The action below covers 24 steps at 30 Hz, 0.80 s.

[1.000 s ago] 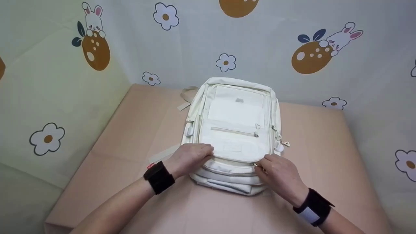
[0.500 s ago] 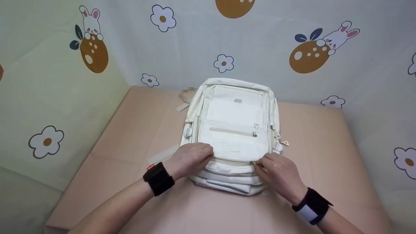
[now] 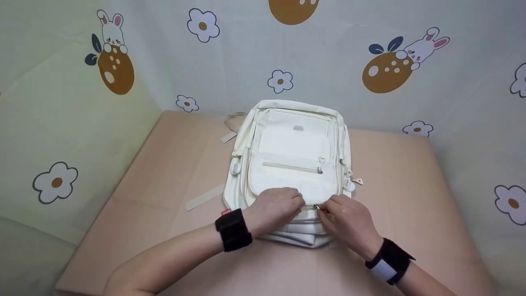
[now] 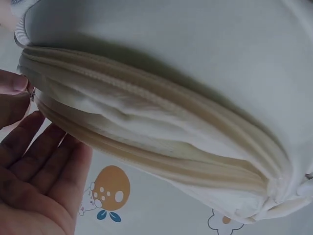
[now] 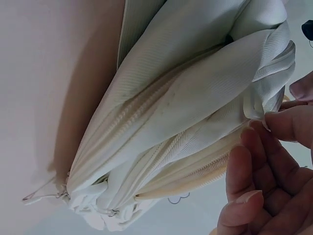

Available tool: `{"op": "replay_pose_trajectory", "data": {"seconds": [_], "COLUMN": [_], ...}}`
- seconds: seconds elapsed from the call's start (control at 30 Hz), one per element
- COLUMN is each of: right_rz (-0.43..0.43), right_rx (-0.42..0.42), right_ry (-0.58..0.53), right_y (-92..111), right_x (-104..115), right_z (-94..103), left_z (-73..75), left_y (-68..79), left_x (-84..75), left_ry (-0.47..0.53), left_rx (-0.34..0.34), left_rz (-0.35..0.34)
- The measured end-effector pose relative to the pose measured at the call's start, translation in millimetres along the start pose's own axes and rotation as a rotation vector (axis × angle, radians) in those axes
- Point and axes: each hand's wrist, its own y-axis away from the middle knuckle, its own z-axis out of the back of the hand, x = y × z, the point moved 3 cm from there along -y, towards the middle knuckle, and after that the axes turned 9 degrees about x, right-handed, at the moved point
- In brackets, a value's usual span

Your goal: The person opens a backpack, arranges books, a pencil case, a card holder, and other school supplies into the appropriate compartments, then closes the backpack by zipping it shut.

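A white backpack (image 3: 287, 142) lies front side up, its bottom towards me, with a curved zipped pocket (image 4: 161, 112) gaping at the lower front. My left hand (image 3: 276, 209) holds the pocket's edge close to the slider, its fingers bent in the left wrist view. Beside it, my right hand (image 3: 349, 220) pinches the small zipper pull (image 3: 316, 206) at the right part of that zipper. The fingers hide part of the pull. In the right wrist view, folded layers of the backpack's fabric (image 5: 186, 103) lie beside the right hand.
The backpack rests on a pinkish-beige covered table (image 3: 394, 176). A loose strap (image 3: 204, 198) sticks out on the left, and another strap (image 3: 235, 121) loops near the top. Behind hangs a patterned cloth (image 3: 328, 49) with rabbits and flowers.
My left hand has moved right along the pocket's edge, from the left side to close beside the right hand. The right hand still pinches the pull at about the same place.
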Motion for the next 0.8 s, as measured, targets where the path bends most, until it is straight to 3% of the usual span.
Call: {"op": "replay_pose_trajectory", "data": {"seconds": [0.2,0.47,0.63,0.8], "right_rz": [-0.027,-0.041,-0.034,-0.087], "right_rx": [0.02,0.084,0.088,0.08], "right_ry": [-0.006,-0.009,0.005,0.019], "right_y": [0.0,4.9,12.7,14.7], "right_x": [0.2,-6.4,-24.5,-49.4], "right_z": [-1.7,3.4,10.1,11.7], "left_z": [-2.7,-2.9,-3.3,-3.7], "left_y": [-9.4,-13.2,-12.8,-13.9], "left_x": [-3.3,-7.4,-8.9,-9.7], "left_ry": [-0.058,-0.071,-0.079,-0.086], "left_rx": [0.062,0.107,0.126,0.129], "left_rz": [0.081,0.096,0.1,0.097]}}
